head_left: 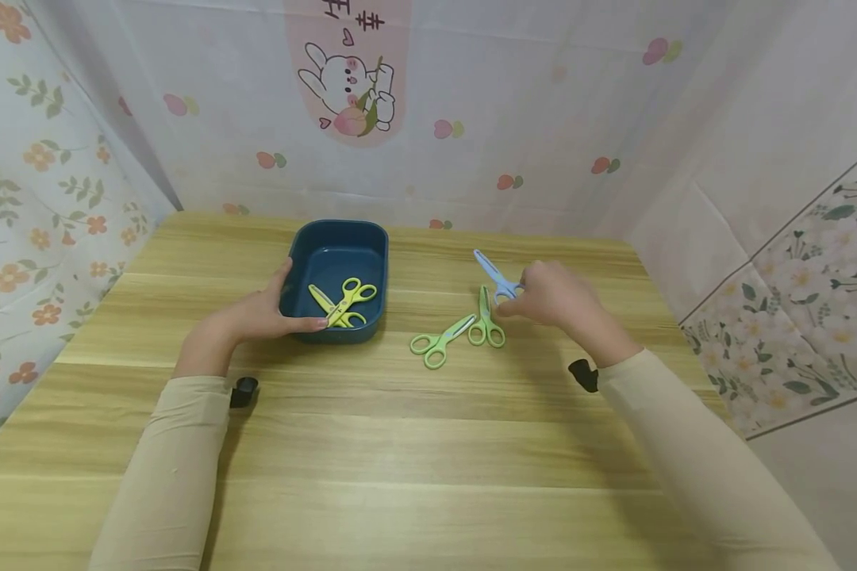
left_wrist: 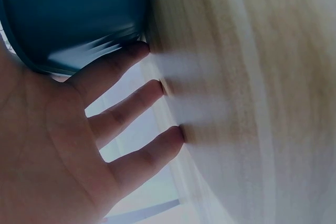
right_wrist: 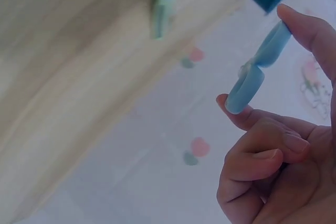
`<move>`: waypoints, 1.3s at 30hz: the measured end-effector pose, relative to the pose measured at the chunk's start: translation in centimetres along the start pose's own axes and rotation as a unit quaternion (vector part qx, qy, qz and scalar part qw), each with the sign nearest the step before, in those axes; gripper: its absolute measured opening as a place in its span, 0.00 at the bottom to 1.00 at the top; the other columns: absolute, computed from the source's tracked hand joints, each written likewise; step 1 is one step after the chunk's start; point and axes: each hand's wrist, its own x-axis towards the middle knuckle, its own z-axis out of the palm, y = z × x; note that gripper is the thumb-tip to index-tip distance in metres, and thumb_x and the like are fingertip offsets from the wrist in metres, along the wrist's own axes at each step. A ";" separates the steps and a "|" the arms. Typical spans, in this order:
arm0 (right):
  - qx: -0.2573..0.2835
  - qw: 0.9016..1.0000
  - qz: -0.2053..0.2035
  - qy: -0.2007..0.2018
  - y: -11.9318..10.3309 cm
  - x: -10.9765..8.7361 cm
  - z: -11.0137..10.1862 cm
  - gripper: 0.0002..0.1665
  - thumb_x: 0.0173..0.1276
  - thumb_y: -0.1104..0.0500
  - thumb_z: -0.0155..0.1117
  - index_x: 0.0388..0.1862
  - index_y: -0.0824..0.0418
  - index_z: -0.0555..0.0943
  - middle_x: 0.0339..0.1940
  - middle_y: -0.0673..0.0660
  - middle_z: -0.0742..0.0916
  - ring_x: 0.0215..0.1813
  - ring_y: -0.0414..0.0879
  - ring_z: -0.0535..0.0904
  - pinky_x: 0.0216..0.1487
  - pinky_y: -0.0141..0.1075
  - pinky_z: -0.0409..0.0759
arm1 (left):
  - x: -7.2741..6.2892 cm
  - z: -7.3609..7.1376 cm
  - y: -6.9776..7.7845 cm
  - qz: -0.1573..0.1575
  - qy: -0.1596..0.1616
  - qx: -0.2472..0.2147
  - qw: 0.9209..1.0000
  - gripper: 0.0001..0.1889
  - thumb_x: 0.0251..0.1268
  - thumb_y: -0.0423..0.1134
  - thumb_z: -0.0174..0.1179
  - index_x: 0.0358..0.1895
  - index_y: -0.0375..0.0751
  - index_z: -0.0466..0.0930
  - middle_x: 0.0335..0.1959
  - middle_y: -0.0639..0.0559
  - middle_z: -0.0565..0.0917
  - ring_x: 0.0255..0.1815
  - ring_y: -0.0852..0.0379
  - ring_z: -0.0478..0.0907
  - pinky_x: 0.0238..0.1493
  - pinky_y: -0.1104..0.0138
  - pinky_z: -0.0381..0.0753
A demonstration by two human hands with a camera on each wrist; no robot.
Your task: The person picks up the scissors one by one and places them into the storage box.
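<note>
My right hand (head_left: 553,295) pinches light blue scissors (right_wrist: 249,80) by the handle loops, between thumb and a fingertip, its other fingers curled. In the head view their blades point up and left. Two pairs of green scissors lie close by: the upright green scissors (head_left: 485,321) and the slanted green scissors (head_left: 439,346). My left hand (head_left: 253,313) rests against the left side of a dark blue box (head_left: 382,254), thumb along its near rim. Three straight fingers touch the table in the left wrist view. Yellow scissors (head_left: 344,305), seemingly two crossed pairs, lie inside the box.
The wooden table (head_left: 371,460) ends at a white patterned cloth (head_left: 471,103) behind the box. Floral cloth (head_left: 36,198) hangs on the left, and a floral panel (head_left: 807,317) stands at the right. A black wrist mount (head_left: 244,392) shows on the left sleeve.
</note>
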 end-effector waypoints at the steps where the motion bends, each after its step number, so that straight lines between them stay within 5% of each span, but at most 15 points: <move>1: 0.002 1.000 -0.001 0.000 -0.4 0.1 -0.2 0.27 0.60 0.41 0.75 0.17 0.53 0.72 0.16 0.45 0.69 0.22 0.41 0.64 0.23 0.33 0.57 | 0.0 0.0 0.0 0.000 0.000 0.001 1.000 0.73 0.60 0.76 0.66 0.86 0.48 0.17 0.85 0.20 0.46 0.83 0.19 0.53 0.78 0.29 0.62; 8: -0.005 1.000 0.000 -0.007 -3.6 0.5 -1.6 0.29 0.60 0.35 0.78 0.17 0.52 0.76 0.16 0.44 0.67 0.23 0.42 0.63 0.24 0.35 0.58 | -0.1 0.0 0.0 0.004 -0.001 -0.001 1.000 0.74 0.60 0.75 0.66 0.86 0.47 0.17 0.85 0.19 0.46 0.83 0.19 0.54 0.78 0.29 0.62; 20: -0.029 0.998 -0.055 0.027 -9.5 1.7 -3.8 0.28 0.58 0.37 0.77 0.17 0.53 0.74 0.16 0.45 0.66 0.24 0.44 0.64 0.24 0.36 0.56 | 0.1 0.0 -0.1 0.008 0.004 0.004 1.000 0.73 0.61 0.75 0.66 0.86 0.46 0.17 0.84 0.19 0.48 0.82 0.19 0.56 0.78 0.29 0.63; 22: -0.031 0.997 -0.066 0.034 -10.5 1.9 -4.1 0.23 0.58 0.38 0.77 0.23 0.52 0.79 0.23 0.45 0.79 0.28 0.43 0.68 0.25 0.35 0.60 | 0.0 0.0 0.0 0.008 0.003 0.003 1.000 0.73 0.61 0.75 0.66 0.86 0.46 0.17 0.84 0.19 0.48 0.82 0.19 0.56 0.78 0.29 0.63; 24: -0.034 0.996 -0.074 0.034 -11.4 2.2 -4.5 0.21 0.57 0.39 0.76 0.26 0.52 0.80 0.28 0.46 0.80 0.30 0.44 0.68 0.27 0.35 0.59 | 0.0 0.0 0.0 0.006 0.002 0.003 1.000 0.73 0.61 0.75 0.66 0.86 0.46 0.17 0.84 0.19 0.48 0.82 0.19 0.55 0.78 0.29 0.63; 27: -0.037 0.996 -0.081 0.026 -12.8 2.6 -5.0 0.22 0.57 0.40 0.76 0.24 0.51 0.76 0.27 0.46 0.80 0.30 0.44 0.68 0.27 0.35 0.60 | 0.0 0.0 0.1 0.005 0.002 -0.001 1.000 0.73 0.60 0.75 0.66 0.86 0.46 0.18 0.85 0.19 0.47 0.82 0.19 0.54 0.78 0.29 0.63; 29: -0.045 0.995 -0.085 0.014 -13.7 2.9 -5.3 0.28 0.59 0.39 0.77 0.20 0.53 0.70 0.21 0.47 0.67 0.27 0.45 0.66 0.26 0.37 0.58 | -0.1 0.0 0.1 0.003 0.001 -0.003 1.000 0.73 0.60 0.75 0.66 0.86 0.47 0.18 0.85 0.19 0.47 0.82 0.20 0.54 0.78 0.29 0.63; 39: -0.077 0.992 -0.102 -0.020 -18.5 4.8 -5.3 0.28 0.62 0.38 0.77 0.21 0.51 0.71 0.25 0.47 0.71 0.32 0.46 0.72 0.31 0.36 0.67 | -0.2 -0.1 0.0 0.006 -0.002 -0.004 1.000 0.73 0.61 0.76 0.65 0.86 0.46 0.17 0.85 0.20 0.45 0.82 0.19 0.53 0.78 0.28 0.61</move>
